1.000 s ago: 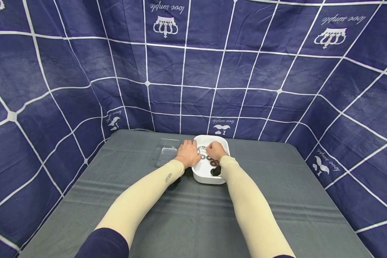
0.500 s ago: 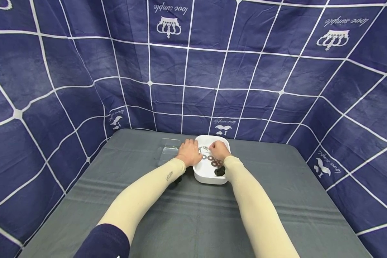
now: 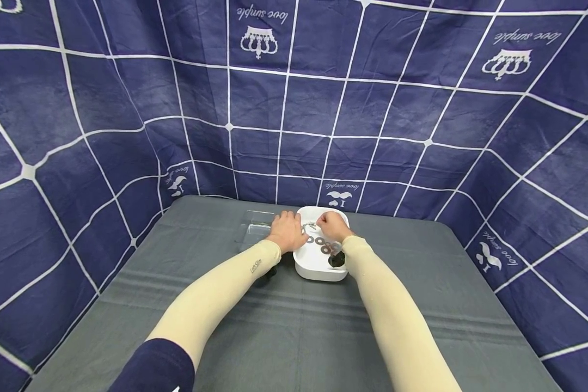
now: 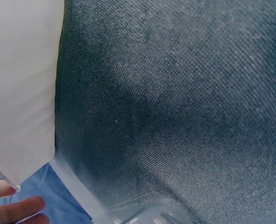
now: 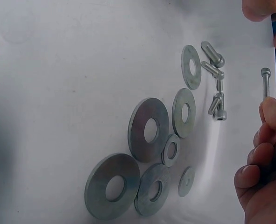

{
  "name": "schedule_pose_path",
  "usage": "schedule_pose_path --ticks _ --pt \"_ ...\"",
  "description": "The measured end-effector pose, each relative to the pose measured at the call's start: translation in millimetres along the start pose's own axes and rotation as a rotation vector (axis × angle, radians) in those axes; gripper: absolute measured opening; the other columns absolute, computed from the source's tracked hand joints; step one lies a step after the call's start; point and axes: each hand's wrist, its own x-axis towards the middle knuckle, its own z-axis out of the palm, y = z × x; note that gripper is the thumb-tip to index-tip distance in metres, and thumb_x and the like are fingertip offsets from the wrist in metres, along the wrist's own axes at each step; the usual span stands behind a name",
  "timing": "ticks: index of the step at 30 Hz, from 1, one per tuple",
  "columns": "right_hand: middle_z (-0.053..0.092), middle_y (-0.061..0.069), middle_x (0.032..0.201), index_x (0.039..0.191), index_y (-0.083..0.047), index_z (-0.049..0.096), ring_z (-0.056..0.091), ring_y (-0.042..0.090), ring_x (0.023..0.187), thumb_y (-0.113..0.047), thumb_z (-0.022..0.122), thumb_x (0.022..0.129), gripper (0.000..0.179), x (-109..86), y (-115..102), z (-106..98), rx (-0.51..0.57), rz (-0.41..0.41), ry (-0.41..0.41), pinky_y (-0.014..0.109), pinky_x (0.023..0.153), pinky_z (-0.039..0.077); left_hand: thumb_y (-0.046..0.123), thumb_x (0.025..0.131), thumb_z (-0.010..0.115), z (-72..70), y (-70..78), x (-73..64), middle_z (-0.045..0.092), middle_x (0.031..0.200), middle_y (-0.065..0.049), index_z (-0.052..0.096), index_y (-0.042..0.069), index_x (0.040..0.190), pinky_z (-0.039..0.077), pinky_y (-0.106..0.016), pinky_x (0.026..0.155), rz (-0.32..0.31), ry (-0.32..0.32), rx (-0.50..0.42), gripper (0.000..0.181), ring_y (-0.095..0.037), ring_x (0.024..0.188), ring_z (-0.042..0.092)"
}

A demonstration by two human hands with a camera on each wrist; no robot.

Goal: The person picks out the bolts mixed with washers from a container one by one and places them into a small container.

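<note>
My right hand (image 3: 334,225) is over the white tray (image 3: 318,267). In the right wrist view its thumb and forefinger pinch a socket head screw (image 5: 266,79) by the shaft, head up, with the other fingers curled. Below it, several socket head screws (image 5: 215,101) lie in a loose cluster. Flat metal washers (image 5: 148,129) of different sizes, some overlapping, spread over the tray floor beside them. My left hand (image 3: 286,231) grips the tray's left rim, thumb over the inside. In the left wrist view its fingertips (image 4: 23,207) show blurred near the rim.
A clear plastic box (image 3: 251,235) stands left of the tray, partly behind the left hand. The grey cloth-covered table (image 3: 294,337) surrounds both. A blue curtain (image 3: 304,109) with white grid lines hangs behind and at both sides. Dark devices sit under both wrists.
My right hand and forearm have shifted slightly right, uncovering more of the washers. The left hand stays at the tray's rim. The head view has turned a little.
</note>
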Motion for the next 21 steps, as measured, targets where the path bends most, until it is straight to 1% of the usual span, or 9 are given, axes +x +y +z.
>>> schedule_pose_path --ticks 5,7,11,17,21 --pt "0.067 0.008 0.08 0.089 0.007 0.073 0.056 0.019 0.073 -0.006 0.057 0.092 0.021 0.0 -1 -1 -0.003 -0.007 -0.003 0.034 0.078 0.048 0.05 0.097 0.052 -1.3 -0.9 -1.5 0.057 0.128 -0.018 0.048 0.0 0.143 0.041 -0.051 0.106 -0.004 0.005 0.007 0.068 -0.034 0.124 0.05" --pt "0.068 0.009 0.08 0.089 0.007 0.073 0.057 0.019 0.073 -0.006 0.057 0.092 0.021 -0.2 -1 -1 -0.002 -0.018 -0.001 0.034 0.079 0.049 0.049 0.096 0.052 -2.3 -1.2 -2.5 0.058 0.126 -0.017 0.05 0.001 0.142 0.041 -0.051 0.105 -0.004 0.009 0.009 0.066 -0.033 0.123 0.05" --pt "0.069 0.01 0.082 0.089 0.006 0.073 0.058 0.02 0.075 -0.006 0.057 0.092 0.021 0.5 0 -2 -0.014 -0.034 0.004 0.035 0.08 0.049 0.048 0.096 0.052 -5.1 -1.9 -5.5 0.059 0.122 -0.017 0.055 0.001 0.134 0.043 -0.05 0.103 0.0 0.021 0.007 0.06 -0.033 0.121 0.051" --pt "0.071 0.014 0.089 0.095 0.008 0.073 0.061 0.024 0.08 -0.005 0.054 0.094 0.023 -0.8 -2 -5 -0.017 -0.039 0.004 0.039 0.083 0.05 0.048 0.098 0.043 -5.5 -5.3 -10.3 0.06 0.123 -0.017 0.056 0.002 0.133 0.043 -0.05 0.102 0.01 0.043 -0.019 0.059 -0.033 0.121 0.052" --pt "0.072 0.014 0.093 0.095 0.005 0.073 0.062 0.024 0.082 -0.005 0.053 0.094 0.022 -2.0 -5 -8 -0.016 -0.038 0.007 0.038 0.083 0.051 0.051 0.101 0.037 -5.1 -9.7 -12.5 0.06 0.124 -0.016 0.056 0.002 0.134 0.044 -0.049 0.101 0.006 0.064 -0.014 0.062 -0.032 0.121 0.052"
